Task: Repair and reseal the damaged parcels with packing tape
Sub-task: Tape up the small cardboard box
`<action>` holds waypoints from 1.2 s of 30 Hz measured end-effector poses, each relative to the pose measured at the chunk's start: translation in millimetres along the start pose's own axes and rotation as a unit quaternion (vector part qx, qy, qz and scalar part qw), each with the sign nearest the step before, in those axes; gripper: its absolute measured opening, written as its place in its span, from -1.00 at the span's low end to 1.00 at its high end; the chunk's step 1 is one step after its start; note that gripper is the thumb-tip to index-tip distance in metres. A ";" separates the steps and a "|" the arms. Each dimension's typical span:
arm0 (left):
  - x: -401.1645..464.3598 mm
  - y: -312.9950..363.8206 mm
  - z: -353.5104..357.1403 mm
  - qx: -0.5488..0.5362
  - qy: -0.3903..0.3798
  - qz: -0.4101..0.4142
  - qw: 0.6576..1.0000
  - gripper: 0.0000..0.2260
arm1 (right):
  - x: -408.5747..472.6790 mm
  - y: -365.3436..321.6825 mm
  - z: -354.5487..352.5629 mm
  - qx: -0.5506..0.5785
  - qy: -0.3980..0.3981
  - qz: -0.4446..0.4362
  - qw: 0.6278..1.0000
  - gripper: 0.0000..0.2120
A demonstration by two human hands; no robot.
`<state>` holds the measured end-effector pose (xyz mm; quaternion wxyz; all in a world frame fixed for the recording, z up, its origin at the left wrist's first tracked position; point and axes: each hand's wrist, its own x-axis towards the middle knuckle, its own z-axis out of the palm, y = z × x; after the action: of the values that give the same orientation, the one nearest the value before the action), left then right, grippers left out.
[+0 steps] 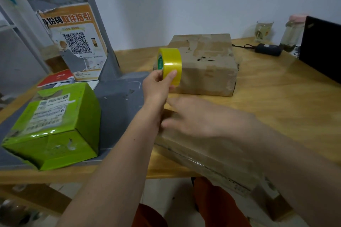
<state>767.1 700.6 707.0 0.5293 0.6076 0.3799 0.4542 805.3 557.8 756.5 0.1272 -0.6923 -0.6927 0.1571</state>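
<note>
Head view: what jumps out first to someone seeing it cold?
The yellow tape roll, held up mid-frame by the left hand, which pinches it in front of a battered brown cardboard box on the wooden table. Next, the bright green parcel at the left, sitting on a grey base. The right hand, blurred, fingers spread, reaches over a flat taped parcel at the near table edge.

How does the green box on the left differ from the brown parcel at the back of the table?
The green box is bright green with a white shipping label on top; the brown parcel is plain cardboard without one. The green box looks tall and cube-like and sits on a grey base; the brown parcel is flatter and wider, on the wooden table. Both have torn, scuffed surfaces.
</note>
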 end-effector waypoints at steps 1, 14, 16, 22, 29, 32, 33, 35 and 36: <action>-0.1 -0.7 -4.1 -0.017 0.005 -0.006 1.000 -0.94 | 4.9 -2.3 10.5 -0.013 -0.041 0.011 0.999 -0.57; -28.4 -0.1 -54.7 -0.041 0.041 -0.022 0.998 -0.91 | 31.9 3.4 20.7 -0.069 -0.077 0.127 0.986 -0.31; -32.8 1.6 -61.5 -0.042 0.049 -0.017 0.998 -0.93 | 31.7 -3.6 27.0 -0.118 -0.031 0.105 0.987 -0.38; -43.7 2.3 -71.6 -0.047 0.056 -0.026 0.997 -0.92 | 35.7 -9.8 31.0 -0.127 0.007 0.092 0.988 -0.49; -53.7 6.5 -90.3 -0.109 0.062 -0.036 0.991 -0.98 | -1.9 -11.7 22.1 -0.190 -0.055 0.120 0.973 -0.23; -56.3 13.6 -95.1 -0.139 0.075 -0.044 0.987 -0.98 | -15.1 -18.3 14.4 -0.226 -0.030 0.099 0.969 -0.43; -56.8 18.0 -97.2 -0.147 0.077 -0.037 0.985 -0.98 | -16.6 -19.3 9.3 -0.211 -0.010 0.086 0.974 -0.43; -58.7 30.0 -103.1 -0.162 0.079 -0.010 0.983 -0.94 | -18.1 -21.4 -3.0 -0.148 0.044 0.057 0.986 -0.39; -59.8 37.1 -106.9 -0.163 0.082 0.010 0.983 -0.92 | -18.4 -22.8 -8.6 -0.120 0.073 0.034 0.989 -0.36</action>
<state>646.6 670.5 737.6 0.5837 0.4772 0.3368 0.5640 787.9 539.9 774.1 0.0878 -0.7355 -0.6713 0.0261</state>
